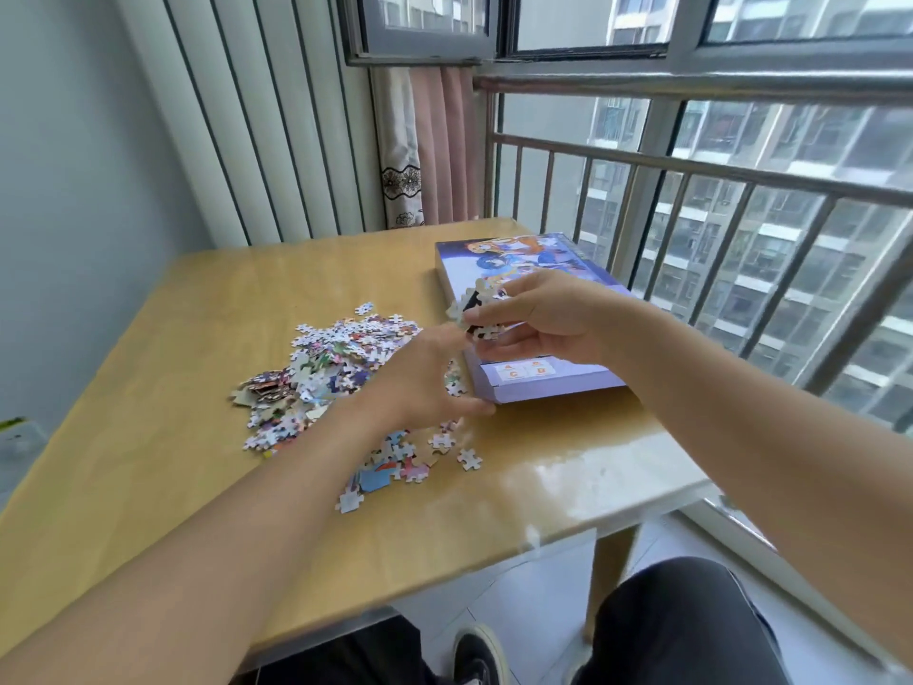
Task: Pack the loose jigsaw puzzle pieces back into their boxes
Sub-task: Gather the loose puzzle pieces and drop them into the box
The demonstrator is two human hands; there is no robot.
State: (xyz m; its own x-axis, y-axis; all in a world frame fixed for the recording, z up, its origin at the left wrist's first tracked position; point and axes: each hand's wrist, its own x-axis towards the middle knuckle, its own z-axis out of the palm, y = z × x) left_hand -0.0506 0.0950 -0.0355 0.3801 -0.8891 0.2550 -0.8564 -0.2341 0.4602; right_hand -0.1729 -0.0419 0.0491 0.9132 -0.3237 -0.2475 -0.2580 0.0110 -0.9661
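The worktop [163,338] in front of me is a glossy yellow-tan wood tone. The loose puzzle pieces [326,368] on it show mixed white, blue, pink and purple print, with some plain tan backs. The puzzle box [538,383] is lavender, with a cartoon picture in blue and orange and a white label bearing orange letters. The curtain [425,145] is pink and cream, with a dark floral band.

puzzle pile [336,378] mid-table, box [523,269] right — bare left
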